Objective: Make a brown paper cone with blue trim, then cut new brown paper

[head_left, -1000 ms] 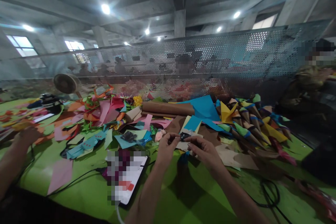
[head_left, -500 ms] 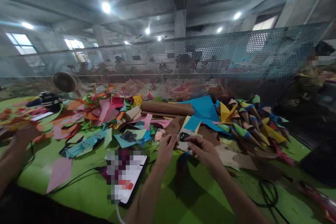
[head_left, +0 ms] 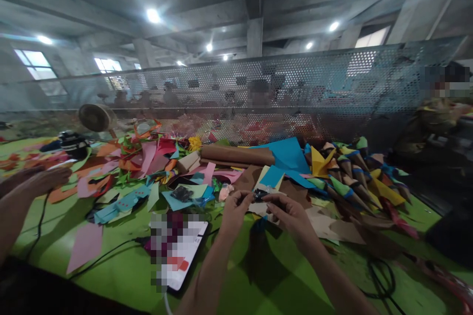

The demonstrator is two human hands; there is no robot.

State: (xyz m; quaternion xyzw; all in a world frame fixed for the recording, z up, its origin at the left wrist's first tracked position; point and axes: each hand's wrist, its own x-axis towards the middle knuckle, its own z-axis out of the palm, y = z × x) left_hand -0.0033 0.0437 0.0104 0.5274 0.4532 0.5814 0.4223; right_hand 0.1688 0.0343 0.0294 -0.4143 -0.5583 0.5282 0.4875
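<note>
Left hand (head_left: 235, 211): fingers curled at left side of small black bundle (head_left: 260, 194); cannot tell whether closed on anything. Right hand (head_left: 287, 212): fingers bent at bundle's right side, grip likewise unclear. Bundle between both hands, above paper pieces (head_left: 272, 176) on green table (head_left: 284, 288). Beyond: brown roll (head_left: 236, 154), blue sheet (head_left: 291, 155). Rightward: heaped paper cones (head_left: 343, 173). Left of left forearm: lit-screen device (head_left: 190, 246).

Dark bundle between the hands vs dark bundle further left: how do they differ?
The first bundle sits between the left hand and right hand; the left bundle lies on coloured paper, clear of both hands. The left bundle looks wider than the first bundle. Both look dark and glossy.
</note>
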